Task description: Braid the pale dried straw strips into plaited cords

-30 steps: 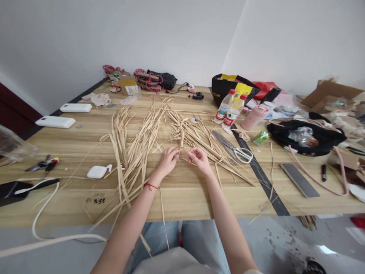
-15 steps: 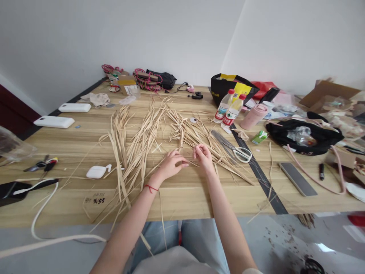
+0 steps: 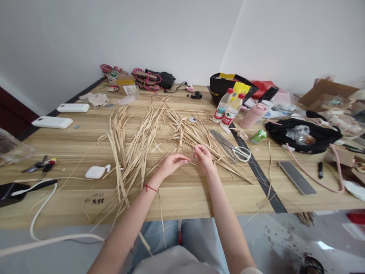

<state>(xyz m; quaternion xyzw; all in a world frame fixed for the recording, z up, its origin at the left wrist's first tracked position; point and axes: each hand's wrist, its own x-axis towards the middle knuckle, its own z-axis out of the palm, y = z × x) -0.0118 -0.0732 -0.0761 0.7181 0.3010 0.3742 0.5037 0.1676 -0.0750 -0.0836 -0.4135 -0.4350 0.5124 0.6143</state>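
Note:
Both of my hands are raised over the front middle of the table, a short gap between them. On my left hand [image 3: 174,163], with a red string at the wrist, thumb and fingertips meet in a pinch pointing right. The fingers of my right hand [image 3: 203,157] are curled in, thumb against the fingertips. Whatever either pinch holds is too thin or hidden to make out. Just beyond them lies a small twisted straw piece [image 3: 180,133]. Long dry straw strips [image 3: 144,139] spread to the left, and a straw bundle [image 3: 209,142] lies to the right.
White-handled scissors [image 3: 242,153] rest on the right bundle. Two water bottles [image 3: 231,111], a pink tumbler [image 3: 253,116] and a black bag [image 3: 303,137] stand farther right. A grey phone [image 3: 297,177] lies near the right front. A white earbud case [image 3: 95,172] sits at left.
My left fingers, spread from the thumb before, have closed into a pinch and shifted slightly right. My right hand stays nearly where it was, still curled.

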